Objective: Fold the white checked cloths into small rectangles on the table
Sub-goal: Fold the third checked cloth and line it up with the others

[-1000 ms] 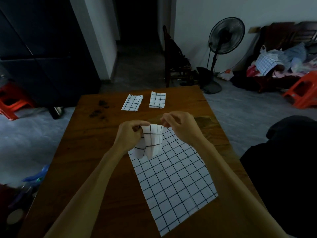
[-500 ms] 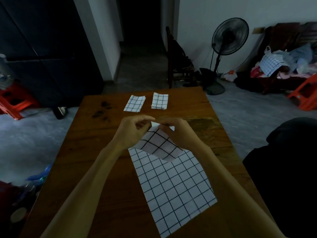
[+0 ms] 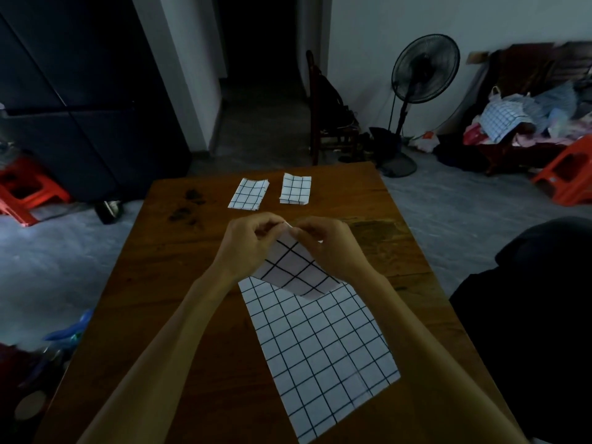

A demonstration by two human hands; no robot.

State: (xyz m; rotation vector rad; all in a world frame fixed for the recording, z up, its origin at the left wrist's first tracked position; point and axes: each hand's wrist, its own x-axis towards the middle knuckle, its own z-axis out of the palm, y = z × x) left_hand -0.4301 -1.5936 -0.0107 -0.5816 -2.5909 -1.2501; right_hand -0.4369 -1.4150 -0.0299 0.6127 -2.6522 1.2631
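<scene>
Fingertips hidden in dim light, left hand (image 3: 248, 243) and right hand (image 3: 325, 245) pinch a checked cloth (image 3: 296, 267) above the table (image 3: 134, 283).

Dim room: standing fan (image 3: 424, 70), orange stools (image 3: 567, 173).

Bare table (image 3: 134, 315) lies open on my left, wood clear to its edge. Ahead, two folded cloths (image 3: 249, 193) (image 3: 295, 189) sit side by side beyond my hands, dark stains (image 3: 187, 208) to their left.
</scene>
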